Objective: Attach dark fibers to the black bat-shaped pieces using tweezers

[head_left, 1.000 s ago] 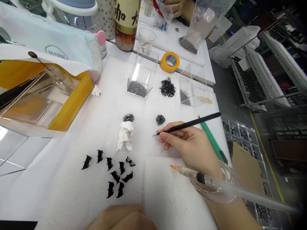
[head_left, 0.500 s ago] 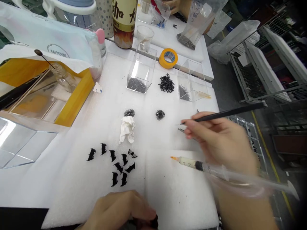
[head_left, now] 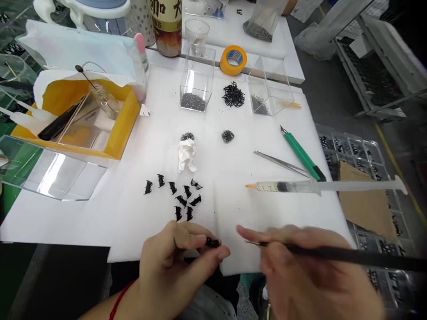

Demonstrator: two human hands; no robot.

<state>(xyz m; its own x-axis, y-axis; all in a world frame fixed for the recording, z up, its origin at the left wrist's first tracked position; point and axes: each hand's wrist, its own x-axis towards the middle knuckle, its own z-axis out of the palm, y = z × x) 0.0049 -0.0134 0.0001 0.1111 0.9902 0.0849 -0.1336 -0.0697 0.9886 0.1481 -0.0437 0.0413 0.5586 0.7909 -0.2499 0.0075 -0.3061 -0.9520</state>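
Observation:
My left hand [head_left: 182, 266] pinches a small black piece [head_left: 212, 242] between thumb and fingers; most of the piece is hidden. Close on its right, my right hand [head_left: 300, 262] is closed around a slim black pen-shaped tool [head_left: 333, 254] with a fine metal tip. That tip points left toward the black piece, apart from it. Beyond my left hand, several small black pieces shaped like miniature glasses [head_left: 187, 191] lie on the white foam sheet [head_left: 133, 231]. A syringe [head_left: 283, 186] with an orange tip lies beyond my right hand, near metal tweezers [head_left: 280, 162] and a green craft knife [head_left: 302, 153].
Crumpled tissue [head_left: 187, 156] touches one small pile of dark beads; another bead pile [head_left: 227, 136] lies to its right. Behind are clear boxes [head_left: 193, 101], black bits [head_left: 233, 94] and yellow tape [head_left: 233, 60]. A yellow box [head_left: 125, 129] stands left; a compartment tray [head_left: 365, 151] is at right.
My right hand has moved down and nearer my left hand with the black tool, uncovering the tweezers and green knife. The view has shifted, showing more of my left hand and its black piece.

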